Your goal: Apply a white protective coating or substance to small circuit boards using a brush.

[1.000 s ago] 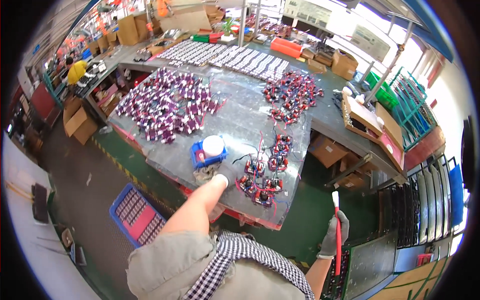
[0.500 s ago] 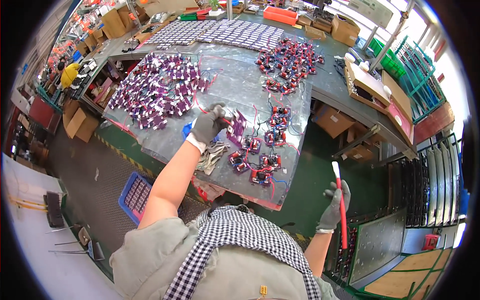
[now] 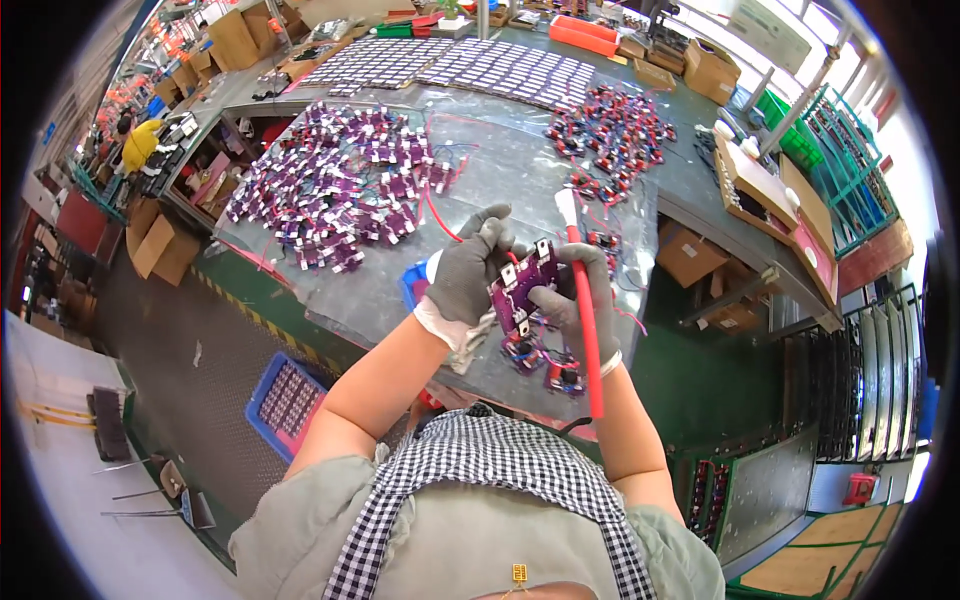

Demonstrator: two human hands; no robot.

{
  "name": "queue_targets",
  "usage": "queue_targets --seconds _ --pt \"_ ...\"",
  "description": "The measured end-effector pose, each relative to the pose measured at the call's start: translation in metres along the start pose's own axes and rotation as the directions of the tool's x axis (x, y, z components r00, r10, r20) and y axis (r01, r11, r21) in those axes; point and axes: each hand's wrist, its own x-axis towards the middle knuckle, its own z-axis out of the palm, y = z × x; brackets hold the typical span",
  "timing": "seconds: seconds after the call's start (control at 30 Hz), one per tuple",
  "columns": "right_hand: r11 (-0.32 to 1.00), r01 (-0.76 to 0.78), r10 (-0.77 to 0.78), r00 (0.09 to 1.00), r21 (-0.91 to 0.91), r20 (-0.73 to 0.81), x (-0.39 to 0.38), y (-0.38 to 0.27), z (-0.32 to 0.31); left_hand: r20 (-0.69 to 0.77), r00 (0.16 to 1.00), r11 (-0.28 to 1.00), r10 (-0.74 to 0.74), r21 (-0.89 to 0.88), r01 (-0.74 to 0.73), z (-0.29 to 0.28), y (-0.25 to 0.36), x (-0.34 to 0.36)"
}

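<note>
A purple circuit board (image 3: 517,290) with white connectors hangs tilted between my two hands over the front of the metal table. Closed on its left edge is my left hand (image 3: 468,270) in a grey glove, with a red wire (image 3: 436,212) rising beside the fingers. My right hand (image 3: 575,315), gloved too, presses a thumb on the board's face. It also keeps hold of a red-handled brush (image 3: 590,360), white bristles up. Behind the board, my fingertips are partly hidden. Just below lie several boards with black and red components (image 3: 565,378).
A large heap of purple boards (image 3: 340,190) covers the table's left. Another pile of component boards (image 3: 615,140) lies at the right rear, near flat panels of boards (image 3: 510,70). A blue container (image 3: 413,286) and a rag (image 3: 470,350) sit by my left wrist. A blue crate (image 3: 262,410) stands lower left.
My right hand has come up from the right side with the brush and now grips the board too. The left hand has brought the board nearer and slightly right. The view has shifted slightly.
</note>
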Motion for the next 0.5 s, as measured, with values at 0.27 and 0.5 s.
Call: queue_targets --seconds 0.27,0.5 --pt "0.922 0.379 -0.377 0.926 -0.079 0.038 0.102 0.006 0.140 0.240 0.969 0.958 0.050 0.262 -0.115 -0.057 0.138 -0.014" --pt "0.731 0.334 -0.449 0.892 -0.595 -0.051 0.128 0.016 0.123 -0.027 0.934 0.912 0.357 0.223 -0.343 -0.140 0.250 0.002"
